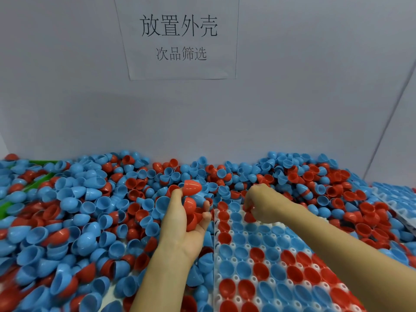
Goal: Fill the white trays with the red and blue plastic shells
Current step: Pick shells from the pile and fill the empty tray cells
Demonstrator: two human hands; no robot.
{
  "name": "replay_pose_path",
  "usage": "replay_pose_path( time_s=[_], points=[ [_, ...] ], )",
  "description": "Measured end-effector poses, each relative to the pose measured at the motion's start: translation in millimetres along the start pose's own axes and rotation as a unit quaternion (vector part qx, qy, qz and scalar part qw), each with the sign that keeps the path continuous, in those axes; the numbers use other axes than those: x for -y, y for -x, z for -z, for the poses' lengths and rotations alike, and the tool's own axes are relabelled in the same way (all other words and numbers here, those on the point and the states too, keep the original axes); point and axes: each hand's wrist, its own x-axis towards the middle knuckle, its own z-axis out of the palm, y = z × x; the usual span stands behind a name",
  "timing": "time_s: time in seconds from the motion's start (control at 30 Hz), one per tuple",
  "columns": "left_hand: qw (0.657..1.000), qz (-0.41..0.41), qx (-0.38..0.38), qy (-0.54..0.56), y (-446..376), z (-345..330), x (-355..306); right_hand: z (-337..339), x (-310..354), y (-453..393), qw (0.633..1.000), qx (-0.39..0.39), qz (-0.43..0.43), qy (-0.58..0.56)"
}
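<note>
Red and blue plastic shells (74,212) heap across the desk and already sit open side up in the white tray (272,264). The left hand (186,224) cradles a stock of red shells, apparently feeding the right hand (261,203), which pinches one red shell over the tray's far row.

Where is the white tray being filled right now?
In the head view, the white tray lies lower right of centre, under the right hand, with loose shells piled on its left and far sides.
</note>
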Motion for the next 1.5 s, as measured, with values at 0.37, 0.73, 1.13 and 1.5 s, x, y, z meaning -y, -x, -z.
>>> replay_pose_path(
  time_s=[0.37,0.73,1.13,1.5],
  points=[
    [1.000,0.001,0.001,-0.001,-1.9,1.4,-1.1,-16.8,-6.6,-8.4,0.998,-0.021,-0.010,-0.057],
    [1.000,-0.011,-0.003,-0.010,-1.6,1.4,-2.8,-19.6,-13.6,-5.6,0.996,-0.055,0.010,-0.068],
    [1.000,-0.009,-0.006,-0.010,0.1,0.4,-1.0,-20.6,-10.4,2.2,0.998,-0.059,-0.007,0.018],
    [1.000,-0.008,-0.008,-0.013,0.4,0.4,-0.5,-23.4,-8.5,-3.3,0.997,-0.078,0.012,-0.023]
  ],
)
